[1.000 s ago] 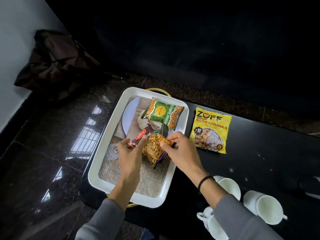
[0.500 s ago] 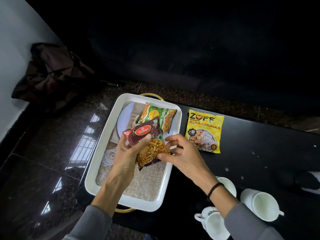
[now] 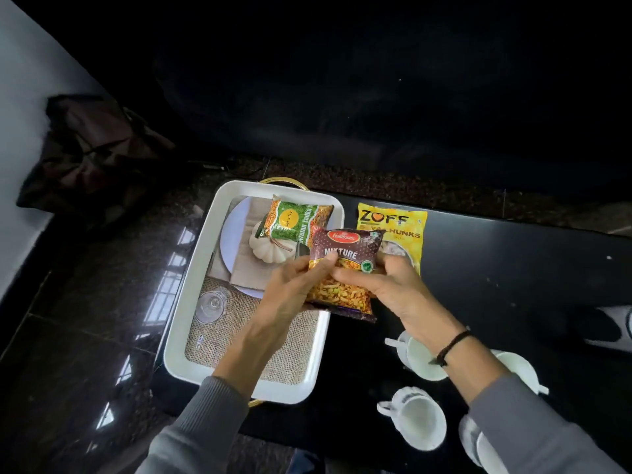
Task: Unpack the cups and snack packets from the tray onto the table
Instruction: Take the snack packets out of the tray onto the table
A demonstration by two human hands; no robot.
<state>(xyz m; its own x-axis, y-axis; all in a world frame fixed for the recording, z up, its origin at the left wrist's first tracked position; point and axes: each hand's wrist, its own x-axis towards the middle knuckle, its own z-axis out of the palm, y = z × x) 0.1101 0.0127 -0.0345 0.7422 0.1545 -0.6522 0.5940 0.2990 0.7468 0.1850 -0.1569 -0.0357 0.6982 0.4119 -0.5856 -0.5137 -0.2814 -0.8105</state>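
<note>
A brown Mixture snack packet (image 3: 345, 265) is held above the right rim of the white tray (image 3: 191, 285). My left hand (image 3: 290, 292) grips its left side and my right hand (image 3: 386, 289) grips its right side. A green snack packet (image 3: 290, 222) lies at the far end of the tray. On the black table (image 3: 513, 275) to the right lies a yellow Zoff soya chunks packet (image 3: 393, 224), partly covered by the held packet. White cups (image 3: 419, 417) (image 3: 420, 357) stand on the table under my right forearm; a third cup (image 3: 519, 367) is partly hidden.
The tray's printed liner shows a plate, a white pumpkin (image 3: 270, 249), a glass (image 3: 210, 306) and burlap. A dark bag (image 3: 92, 152) lies on the glossy floor at the left. A shoe (image 3: 612, 326) shows at the right edge. The table's left edge runs beside the tray.
Both hands have lifted the Mixture packet out of the tray and carried it right, turning its front upward, so it hangs over the tray's right rim.
</note>
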